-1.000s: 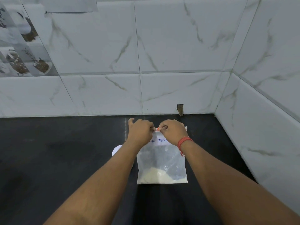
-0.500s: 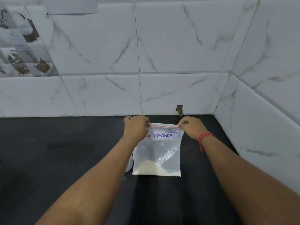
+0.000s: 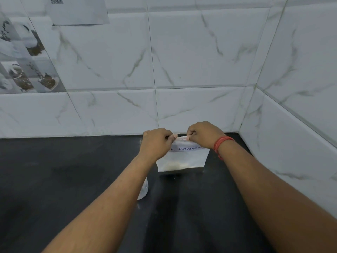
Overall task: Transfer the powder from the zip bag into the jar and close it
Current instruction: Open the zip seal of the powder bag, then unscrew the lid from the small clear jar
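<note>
A clear zip bag (image 3: 182,158) with a white label reading "POWDER" hangs just above the black counter, pale powder settled along its bottom edge. My left hand (image 3: 156,143) pinches the bag's top strip at its left end. My right hand (image 3: 202,135), with a red thread band at the wrist, pinches the same strip close beside it. The two hands are near each other at the bag's mouth. A clear jar (image 3: 143,189) stands on the counter, mostly hidden behind my left forearm; only a sliver of its side shows.
The black counter (image 3: 73,179) runs left and toward me. White marble-look tiled walls (image 3: 182,70) close the back and the right side, forming a corner just beyond the bag. A paper sheet (image 3: 78,11) is stuck on the wall at top left.
The hands, spread to the bag's two top corners half a second ago, have come together again at the zip strip. The bag sits higher and farther from me in view.
</note>
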